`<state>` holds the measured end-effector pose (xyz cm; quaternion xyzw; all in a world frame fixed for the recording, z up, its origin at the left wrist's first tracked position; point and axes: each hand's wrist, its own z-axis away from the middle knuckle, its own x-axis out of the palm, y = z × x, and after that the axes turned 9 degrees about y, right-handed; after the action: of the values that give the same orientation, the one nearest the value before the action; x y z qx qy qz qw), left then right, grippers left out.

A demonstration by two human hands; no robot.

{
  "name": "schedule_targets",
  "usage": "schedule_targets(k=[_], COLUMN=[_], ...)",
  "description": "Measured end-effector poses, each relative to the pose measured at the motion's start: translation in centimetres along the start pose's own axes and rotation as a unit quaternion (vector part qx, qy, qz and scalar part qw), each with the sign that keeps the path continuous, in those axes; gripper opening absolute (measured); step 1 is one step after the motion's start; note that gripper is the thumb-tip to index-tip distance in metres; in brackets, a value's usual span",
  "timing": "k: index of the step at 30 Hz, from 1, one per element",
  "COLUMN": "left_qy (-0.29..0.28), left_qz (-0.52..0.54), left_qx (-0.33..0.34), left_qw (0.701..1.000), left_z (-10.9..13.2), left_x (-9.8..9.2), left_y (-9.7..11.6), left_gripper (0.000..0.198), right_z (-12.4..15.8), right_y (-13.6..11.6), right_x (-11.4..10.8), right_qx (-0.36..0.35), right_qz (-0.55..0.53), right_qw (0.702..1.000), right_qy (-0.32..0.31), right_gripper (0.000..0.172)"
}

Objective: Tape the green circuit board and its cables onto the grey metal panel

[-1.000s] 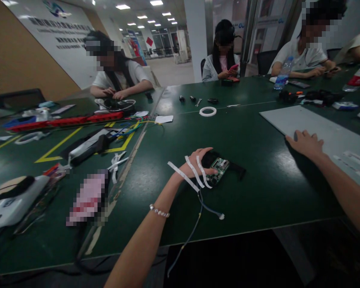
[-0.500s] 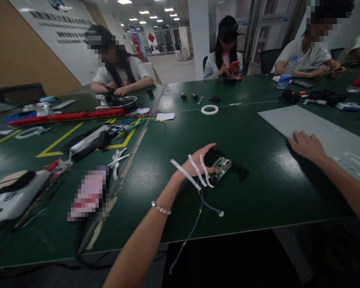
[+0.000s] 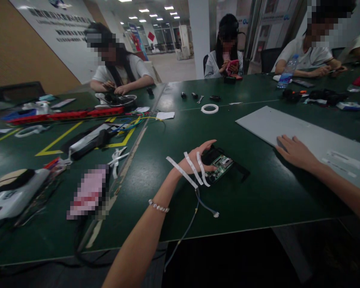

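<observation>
My left hand (image 3: 195, 163) is closed around a black housing with a green circuit board (image 3: 222, 165) on top, thumb along the board's near side. Three white tape strips (image 3: 193, 169) cling to the back of this hand. Below it hangs a blue-grey cable (image 3: 188, 229), and a branch of it ends in a small white connector (image 3: 216, 215). Further right, my right hand (image 3: 298, 153) lies flat on a large light-grey panel (image 3: 267, 122), fingers stretched out and thumb near its left edge. The undersides of both hands are hidden.
A roll of white tape (image 3: 209, 109) and a small wrench (image 3: 200, 99) lie beyond my hands. On the left are a red power strip (image 3: 69, 116), a black-and-white device (image 3: 90, 144) and loose tape strips (image 3: 116, 162). Co-workers sit across the green table (image 3: 180, 136).
The grey panel has slid left across the table, with my right hand moving along on it. My left hand has shifted slightly left, still holding the circuit board.
</observation>
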<state>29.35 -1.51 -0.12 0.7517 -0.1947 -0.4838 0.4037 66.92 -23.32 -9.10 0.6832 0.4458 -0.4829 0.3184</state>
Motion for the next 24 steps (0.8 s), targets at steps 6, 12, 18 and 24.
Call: schedule_targets(k=[6, 12, 18, 24], left_qy=[0.017, 0.026, 0.023, 0.014], left_qz=[0.004, 0.016, 0.016, 0.013], left_qx=[-0.012, 0.001, -0.001, -0.011], left_qw=[1.0, 1.0, 1.0, 1.0], left_z=[-0.1, 0.0, 0.1, 0.2], left_x=[-1.2, -1.9, -2.5, -2.9], left_y=[0.7, 1.4, 1.5, 1.5], left_gripper=[0.09, 0.089, 0.089, 0.092], right_z=[0.5, 0.9, 1.0, 1.4], right_y=[-2.9, -7.3, -11.3, -14.8], right_x=[-0.4, -2.2, -4.7, -7.2], right_qx=[-0.072, -0.15, -0.245, -0.319], right_qz=[-0.048, -0.16, -0.22, -0.318], right_qw=[0.996, 0.974, 0.94, 0.884], right_qy=[-0.025, -0.048, -0.091, -0.125], right_gripper=[0.068, 0.065, 0.064, 0.066])
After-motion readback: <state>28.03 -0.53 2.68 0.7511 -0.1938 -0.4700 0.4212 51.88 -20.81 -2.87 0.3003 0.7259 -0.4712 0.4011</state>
